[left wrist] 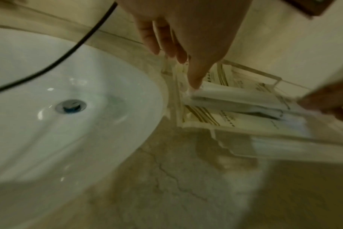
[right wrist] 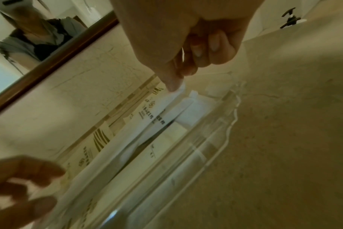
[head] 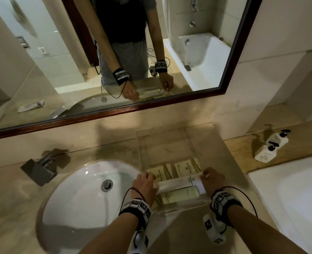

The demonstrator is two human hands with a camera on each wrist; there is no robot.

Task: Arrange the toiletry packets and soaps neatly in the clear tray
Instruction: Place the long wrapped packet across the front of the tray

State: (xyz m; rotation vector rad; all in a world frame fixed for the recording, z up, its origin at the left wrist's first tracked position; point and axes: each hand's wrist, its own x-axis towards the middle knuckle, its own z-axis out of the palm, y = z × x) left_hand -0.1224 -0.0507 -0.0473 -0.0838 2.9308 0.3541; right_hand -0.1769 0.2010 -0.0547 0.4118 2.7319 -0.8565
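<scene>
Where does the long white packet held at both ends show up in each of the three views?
Head: the long white paper packet lies lower centre, across the clear plastic tray, between both hands.
Left wrist: right of centre, its near end under the left hand's fingertip.
Right wrist: centre, running diagonally, its upper end pinched by the right hand.
Shared landmark: the cream packets with dark stripes.

packet print (head: pixel 190 180) illegible, left fingertips (left wrist: pixel 195 84) blurred

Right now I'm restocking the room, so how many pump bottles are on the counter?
2. Both pump bottles stand together on the ledge at the far right: one nearer the front, the other just behind it. More may sit out of frame.
</scene>
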